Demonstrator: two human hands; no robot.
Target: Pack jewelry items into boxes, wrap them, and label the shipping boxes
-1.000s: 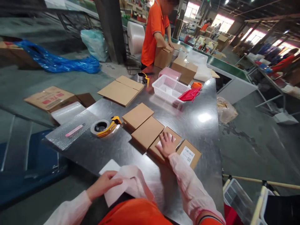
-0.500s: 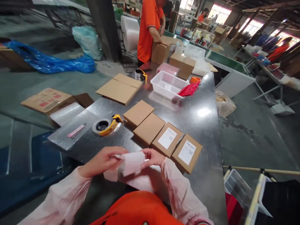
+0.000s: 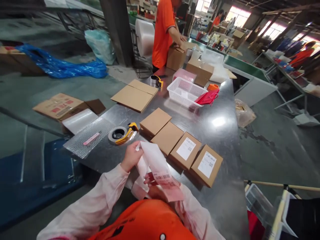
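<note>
White paper label strip (image 3: 155, 153) hung before your orange shirt (image 3: 140, 220), its long axis slanting from your left hand (image 3: 132, 156) down rightward, barcoded end pointing toward your pale pink right sleeve (image 3: 193, 208). Your left hand pinched its upper end; your right hand (image 3: 156, 192) lay mostly hidden beneath, its grip impossible to tell. Beyond, on the shiny steel table (image 3: 225, 146), two tan cardboard boxes (image 3: 216, 166) bore white rectangular labels (image 3: 185, 149); two plain-topped tan boxes (image 3: 155, 121) seemingly remained unlabelled.

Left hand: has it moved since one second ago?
Yes: the left hand has moved forward, nearer the yellow tape dispenser on the metal table.
</note>
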